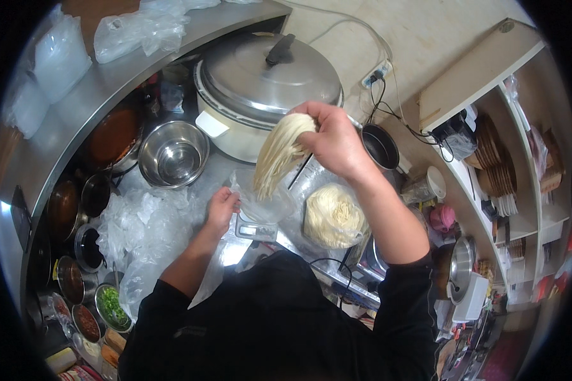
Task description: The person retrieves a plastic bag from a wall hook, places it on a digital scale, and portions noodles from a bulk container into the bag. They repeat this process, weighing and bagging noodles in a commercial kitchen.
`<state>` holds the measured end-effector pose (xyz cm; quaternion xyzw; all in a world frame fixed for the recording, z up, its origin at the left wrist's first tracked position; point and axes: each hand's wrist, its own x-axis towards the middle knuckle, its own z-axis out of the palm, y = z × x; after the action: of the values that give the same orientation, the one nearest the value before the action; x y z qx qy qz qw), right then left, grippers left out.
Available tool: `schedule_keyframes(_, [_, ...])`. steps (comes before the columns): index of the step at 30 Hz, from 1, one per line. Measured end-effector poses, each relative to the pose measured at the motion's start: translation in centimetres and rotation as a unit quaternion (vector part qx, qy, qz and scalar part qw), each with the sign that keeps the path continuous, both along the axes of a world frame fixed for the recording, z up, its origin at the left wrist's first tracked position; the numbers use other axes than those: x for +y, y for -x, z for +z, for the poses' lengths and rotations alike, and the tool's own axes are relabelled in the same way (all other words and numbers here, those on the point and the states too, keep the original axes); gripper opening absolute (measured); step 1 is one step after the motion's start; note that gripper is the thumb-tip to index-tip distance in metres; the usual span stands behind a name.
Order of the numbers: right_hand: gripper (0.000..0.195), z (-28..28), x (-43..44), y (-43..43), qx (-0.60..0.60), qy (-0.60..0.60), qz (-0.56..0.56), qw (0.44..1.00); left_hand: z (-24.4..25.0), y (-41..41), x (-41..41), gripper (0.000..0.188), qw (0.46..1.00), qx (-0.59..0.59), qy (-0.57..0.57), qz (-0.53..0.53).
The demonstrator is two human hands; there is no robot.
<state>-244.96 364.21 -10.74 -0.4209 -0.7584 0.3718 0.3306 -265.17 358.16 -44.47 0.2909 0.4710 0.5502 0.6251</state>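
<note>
My right hand (326,135) grips a bundle of pale noodles (281,155), raised over a small digital kitchen scale (256,231). The noodles hang down in a loose bunch. Pinched in my left hand (223,205) is the edge of a clear plastic bag (267,202), which lies spread over the scale's top. Below my right forearm, a larger mound of noodles (336,216) rests in a clear plastic bag on the steel counter. Beside my left forearm sits a big heap of clear plastic bags (145,228).
A large lidded electric cooker (271,81) stands at the back, with a stainless steel bowl (174,155) to its left. Pots and bowls line the left, including chopped green onion (112,305). A dark pan (380,146) and wall shelves (486,76) are at right.
</note>
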Motion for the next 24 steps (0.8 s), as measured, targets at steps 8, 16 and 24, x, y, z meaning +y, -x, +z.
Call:
schedule_keyframes(8, [0.030,-9.5,1.7,-1.5,-0.094,0.054,0.029,0.994,-0.4,-0.1,0.0,0.007,0.999,-0.039,0.011,-0.004])
schedule_keyframes(16, [0.031,-18.4,1.9,0.6,-0.305,-0.049,0.057,0.949,0.0,-0.4,0.3,0.003,0.997,-0.065,-0.028,-0.044])
schedule_keyframes(24, [0.025,-28.2,0.6,2.6,-0.431,-0.048,0.068,0.899,-1.2,-0.1,0.3,0.019,0.990,-0.091,-0.076,-0.081])
